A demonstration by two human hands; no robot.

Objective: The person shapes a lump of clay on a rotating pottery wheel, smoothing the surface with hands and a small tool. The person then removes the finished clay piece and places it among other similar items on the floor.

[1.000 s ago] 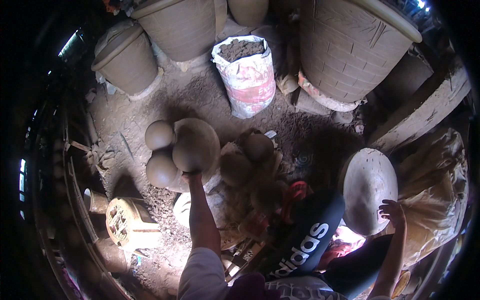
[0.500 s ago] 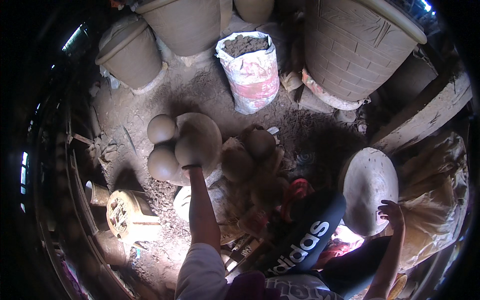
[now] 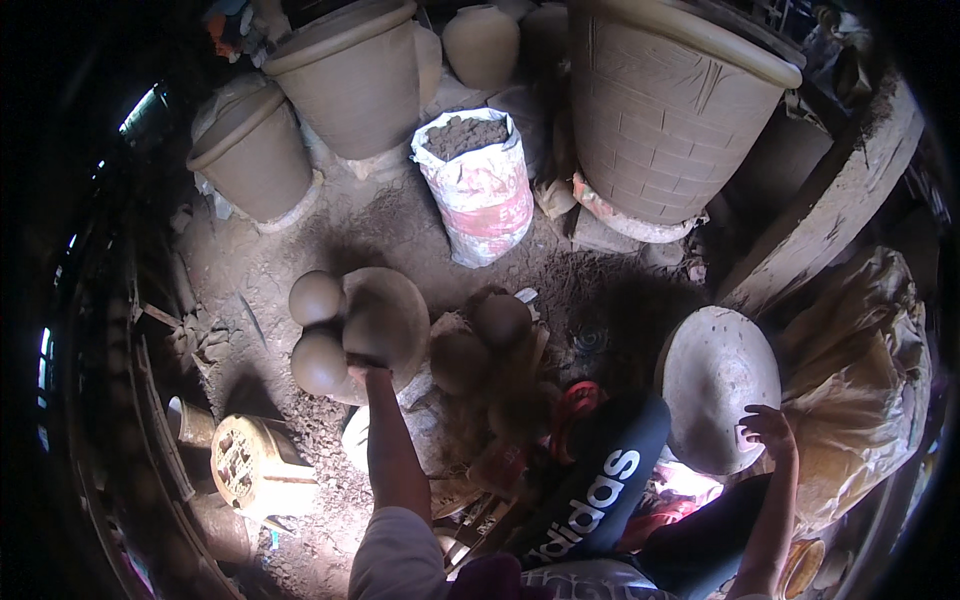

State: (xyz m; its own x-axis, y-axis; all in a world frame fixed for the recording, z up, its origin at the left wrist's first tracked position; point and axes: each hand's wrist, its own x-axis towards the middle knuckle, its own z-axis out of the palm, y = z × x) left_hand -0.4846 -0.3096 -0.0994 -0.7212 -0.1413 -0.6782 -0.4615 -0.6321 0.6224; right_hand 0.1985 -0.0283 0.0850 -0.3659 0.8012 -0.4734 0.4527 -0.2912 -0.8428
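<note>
My left hand (image 3: pixel 366 373) reaches to the near edge of a round, dark clay pot (image 3: pixel 376 322), which sits on a pale round slab (image 3: pixel 408 300). The hand appears closed on the pot's edge, its fingers mostly in shadow. Two more rounded clay pots, an upper one (image 3: pixel 316 298) and a lower one (image 3: pixel 319 362), stand against the slab's left side. My right hand (image 3: pixel 768 432) is at the lower right edge of a whitish round disc (image 3: pixel 715 375), fingers spread; whether it touches the disc I cannot tell.
More rounded pots (image 3: pixel 501 319) sit in shadow beside my knee. A white sack of clay (image 3: pixel 478 205) stands ahead, among large clay planters (image 3: pixel 650 130). A cream stool-like piece (image 3: pixel 255 465) is at left, a wooden beam (image 3: pixel 830 215) and brown sheeting (image 3: pixel 860 400) at right.
The whole scene has shifted downward and slightly left in the view. Against the pots and the disc, both hands keep nearly the same places.
</note>
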